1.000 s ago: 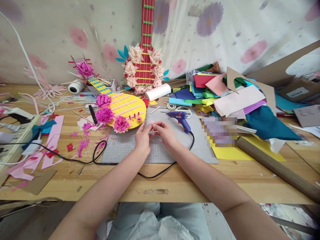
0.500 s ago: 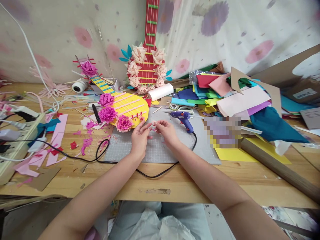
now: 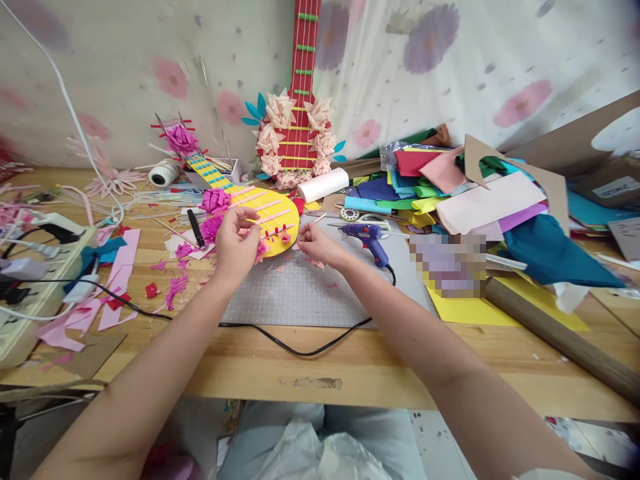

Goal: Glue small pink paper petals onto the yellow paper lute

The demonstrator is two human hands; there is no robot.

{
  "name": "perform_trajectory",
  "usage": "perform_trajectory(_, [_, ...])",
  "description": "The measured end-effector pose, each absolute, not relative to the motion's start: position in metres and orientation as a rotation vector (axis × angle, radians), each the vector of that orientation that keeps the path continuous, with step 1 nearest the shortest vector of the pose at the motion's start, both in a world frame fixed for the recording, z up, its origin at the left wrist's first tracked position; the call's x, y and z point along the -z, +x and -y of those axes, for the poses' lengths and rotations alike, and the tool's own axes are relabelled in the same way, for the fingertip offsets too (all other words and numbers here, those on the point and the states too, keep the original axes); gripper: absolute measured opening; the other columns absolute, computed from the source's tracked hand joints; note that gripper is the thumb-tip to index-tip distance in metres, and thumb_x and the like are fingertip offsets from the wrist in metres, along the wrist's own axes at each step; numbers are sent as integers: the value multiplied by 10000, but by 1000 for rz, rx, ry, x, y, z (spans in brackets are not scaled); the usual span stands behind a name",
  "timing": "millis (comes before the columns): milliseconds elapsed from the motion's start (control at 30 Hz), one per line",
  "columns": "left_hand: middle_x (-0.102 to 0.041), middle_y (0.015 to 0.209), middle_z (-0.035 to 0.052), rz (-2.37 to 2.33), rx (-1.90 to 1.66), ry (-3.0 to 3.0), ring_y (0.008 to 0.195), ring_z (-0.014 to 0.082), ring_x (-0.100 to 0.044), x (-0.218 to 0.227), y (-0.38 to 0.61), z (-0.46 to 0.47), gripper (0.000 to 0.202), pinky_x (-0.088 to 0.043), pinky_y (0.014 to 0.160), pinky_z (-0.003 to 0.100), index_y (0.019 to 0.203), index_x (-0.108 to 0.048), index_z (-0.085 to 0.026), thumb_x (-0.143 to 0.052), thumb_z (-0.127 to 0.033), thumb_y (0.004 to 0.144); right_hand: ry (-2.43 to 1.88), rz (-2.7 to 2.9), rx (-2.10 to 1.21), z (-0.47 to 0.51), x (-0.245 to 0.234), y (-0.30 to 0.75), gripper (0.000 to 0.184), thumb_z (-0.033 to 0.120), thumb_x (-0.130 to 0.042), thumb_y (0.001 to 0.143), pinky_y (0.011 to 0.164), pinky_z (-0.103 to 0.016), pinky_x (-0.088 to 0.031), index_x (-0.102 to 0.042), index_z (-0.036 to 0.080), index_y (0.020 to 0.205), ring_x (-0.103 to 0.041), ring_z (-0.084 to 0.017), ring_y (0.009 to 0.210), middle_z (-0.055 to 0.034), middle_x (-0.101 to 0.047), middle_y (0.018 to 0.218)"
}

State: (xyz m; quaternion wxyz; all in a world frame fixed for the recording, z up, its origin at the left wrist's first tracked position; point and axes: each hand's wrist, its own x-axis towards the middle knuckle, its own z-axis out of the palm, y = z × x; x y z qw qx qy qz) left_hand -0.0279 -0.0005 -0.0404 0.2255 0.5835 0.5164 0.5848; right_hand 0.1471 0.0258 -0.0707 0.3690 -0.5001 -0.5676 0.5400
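Note:
A yellow paper guitar [image 3: 274, 207] with pale pink strips and magenta paper flowers [image 3: 216, 199] lies at the left edge of a grey cutting mat [image 3: 320, 300]. Above its lower flowers is my left hand [image 3: 238, 245], fingers curled toward the thumb; whatever is between them is hidden. My right hand [image 3: 320, 245] pinches its fingertips together just off the guitar's right edge, over small pink paper scraps, and I cannot make out what is in them. To the right of that hand a purple hot glue gun [image 3: 367, 239] rests on the mat.
A red paper guitar [image 3: 298, 137] with pale flowers leans on the wall covering. Coloured paper [image 3: 490, 200] is heaped at the right, near a brown roll [image 3: 555, 333]. A power strip [image 3: 45, 287] and pink scraps occupy the left. The black cord [image 3: 300, 352] loops across the table front.
My hands have parted. The left moved left and up over the guitar's flowers; the right shifted slightly left, toward the guitar's edge. The glue gun stays on the mat.

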Motion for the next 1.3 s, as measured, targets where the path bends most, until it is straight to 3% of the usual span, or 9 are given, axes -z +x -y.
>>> perform_trajectory(100, [-596,1043,54,-1554,-1395,1967,959,183,-574,47,-30,3,365,-475,854,329,1008,-533,-210,-562,-116,657,-1272,1403,-1444,-22,66,145,295,84,-601,643,423,-182,-288,-376,222,775,-412,-67,459,94,-504,545])
perform_trajectory(200, [-513,1235,127,-1651,-1166,2334,1210,282,-437,50,-30,6,553,-327,1042,452,1164,-493,-189,-621,-156,627,-1322,1273,-1510,-16,65,142,323,138,-642,651,417,-190,-286,-358,232,771,-418,-75,432,96,-508,505])
perform_trajectory(333, [-364,1405,157,-1710,-943,2538,1362,349,-236,51,-25,7,756,-108,1107,560,1314,-386,-203,-688,-284,626,-1365,1136,-1482,-11,69,135,351,126,-665,631,429,-202,-315,-354,231,753,-451,-84,425,91,-520,484])
perform_trajectory(467, [-312,1449,169,-1728,-861,2614,1396,355,-164,52,-21,3,796,9,1101,591,1369,-322,-203,-672,-316,663,-1370,1093,-1448,-10,72,128,350,97,-655,652,434,-198,-327,-344,228,747,-457,-76,412,95,-522,482])
perform_trajectory(900, [-290,1467,177,-1830,-593,2625,1407,332,-158,49,-13,-6,797,-11,1105,609,1410,-264,-190,-617,-276,701,-1612,1142,-1313,-16,72,115,329,90,-620,725,385,-179,-365,-323,225,767,-488,-70,405,115,-468,494])
perform_trajectory(1133, [-315,1455,184,-1819,-572,2641,1396,329,-195,48,-9,-6,762,-37,1105,607,1403,-287,-175,-600,-238,711,-1576,1130,-1369,-16,67,114,308,88,-593,750,369,-170,-370,-319,225,783,-523,-78,425,91,-507,542])
perform_trajectory(1300, [-337,1443,181,-1845,-565,2624,1388,327,-217,48,-8,-8,764,-69,1099,613,1415,-260,-167,-574,-218,720,-1554,1112,-1402,-15,64,118,253,168,-592,784,391,-173,-393,-343,215,794,-553,-80,451,54,-589,599])
